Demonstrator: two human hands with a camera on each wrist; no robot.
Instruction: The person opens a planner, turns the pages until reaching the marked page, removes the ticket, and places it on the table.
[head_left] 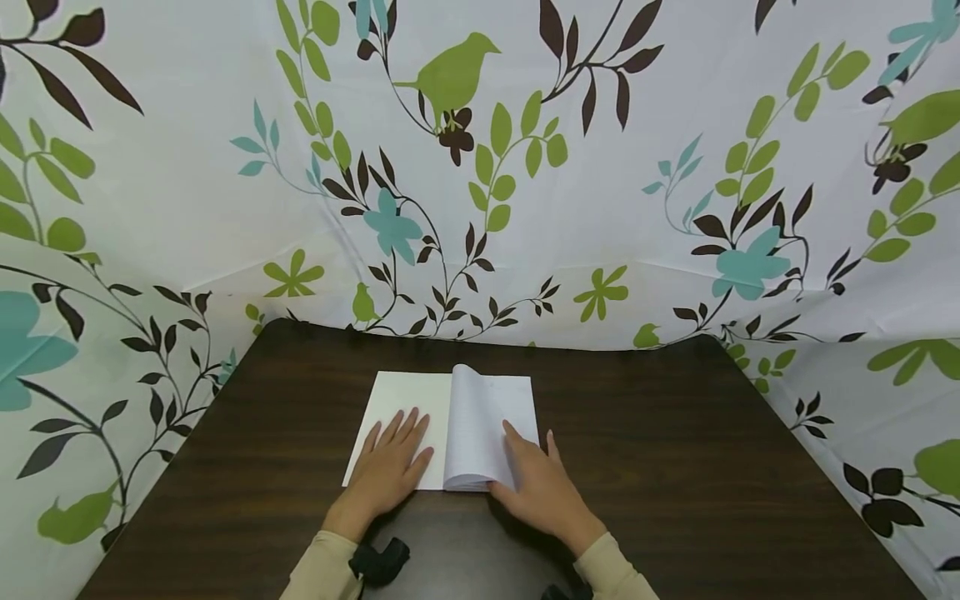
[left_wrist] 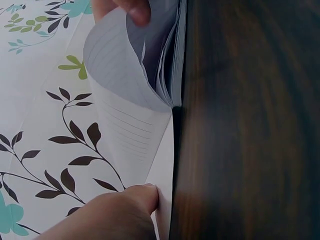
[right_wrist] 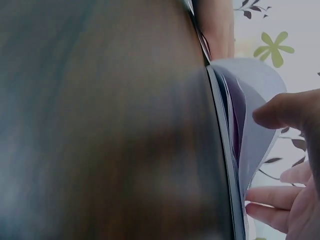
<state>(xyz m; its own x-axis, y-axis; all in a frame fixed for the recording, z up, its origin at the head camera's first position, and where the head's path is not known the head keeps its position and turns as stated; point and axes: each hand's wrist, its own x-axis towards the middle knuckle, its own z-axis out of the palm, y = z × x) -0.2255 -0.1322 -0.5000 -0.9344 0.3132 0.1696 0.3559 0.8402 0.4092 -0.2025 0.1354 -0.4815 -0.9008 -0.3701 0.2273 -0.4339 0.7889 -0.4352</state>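
An open notebook (head_left: 414, 398) lies on the dark table. Its left side is blank and cream, and on the right a lined white page (head_left: 472, 417) bulges up in a curl beside the spine. My left hand (head_left: 393, 462) rests with spread fingers on the left side. My right hand (head_left: 543, 483) is at the right side, index fingertip on the paper and thumb at the near edge of the curled page. In the right wrist view the thumb (right_wrist: 272, 114) lies against the curl's open end, with straight fingers (right_wrist: 272, 197) by the notebook's outer edge.
The dark wooden table (head_left: 675, 442) extends around the notebook on every side. Behind it hangs a white cloth (head_left: 600, 183) printed with leaves, birds and flowers. A black strap mount (head_left: 380, 562) sits at my left wrist.
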